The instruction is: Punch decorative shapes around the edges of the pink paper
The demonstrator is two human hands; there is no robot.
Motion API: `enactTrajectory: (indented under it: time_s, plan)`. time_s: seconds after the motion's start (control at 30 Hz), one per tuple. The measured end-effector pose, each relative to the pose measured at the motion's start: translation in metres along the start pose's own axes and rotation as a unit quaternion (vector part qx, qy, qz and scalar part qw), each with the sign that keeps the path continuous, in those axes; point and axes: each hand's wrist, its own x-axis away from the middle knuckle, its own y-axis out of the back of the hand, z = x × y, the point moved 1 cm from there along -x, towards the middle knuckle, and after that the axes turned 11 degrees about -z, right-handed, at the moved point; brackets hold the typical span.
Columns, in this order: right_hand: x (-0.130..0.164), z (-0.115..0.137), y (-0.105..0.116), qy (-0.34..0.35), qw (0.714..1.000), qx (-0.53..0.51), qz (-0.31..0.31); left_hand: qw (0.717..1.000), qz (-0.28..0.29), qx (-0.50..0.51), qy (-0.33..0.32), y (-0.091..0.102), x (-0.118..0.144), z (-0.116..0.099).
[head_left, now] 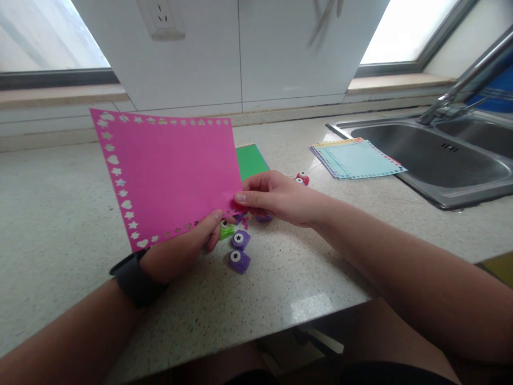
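A pink paper sheet is held up and tilted above the counter, with star, flower and heart holes punched along its edges. My right hand pinches its lower right corner between thumb and fingers. My left hand is closed at the bottom edge, thumb against the sheet and fingers mostly hidden below. Right beside those fingers is a green craft punch; whether they touch it I cannot tell. Two purple craft punches, one nearer and one farther, lie on the counter. More punches and pink scraps are partly hidden under my hands.
Green paper lies behind the pink sheet. A red punch rests beyond my right hand. Farther right, a stack of punched paper sheets, light blue on top, overlaps the rim of the steel sink. The speckled counter ends close in front of me.
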Motion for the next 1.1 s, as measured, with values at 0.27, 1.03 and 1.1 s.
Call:
enactTrajectory:
  time_s: [0.27, 1.03, 1.1]
  plan:
    - [0.001, 0.002, -0.001, 0.002, 1.000, -0.007, 0.002, 1.000, 0.005, 0.001, -0.005, 0.000, -0.001, -0.001]
    - [0.005, 0.005, -0.010, 0.046, 0.998, -0.028, -0.015, 1.000, 0.001, 0.017, -0.014, 0.000, 0.001, 0.002]
    - [0.004, 0.005, -0.011, 0.048, 0.998, -0.040, 0.001, 1.000, 0.003, 0.025, -0.011, 0.000, 0.001, 0.002]
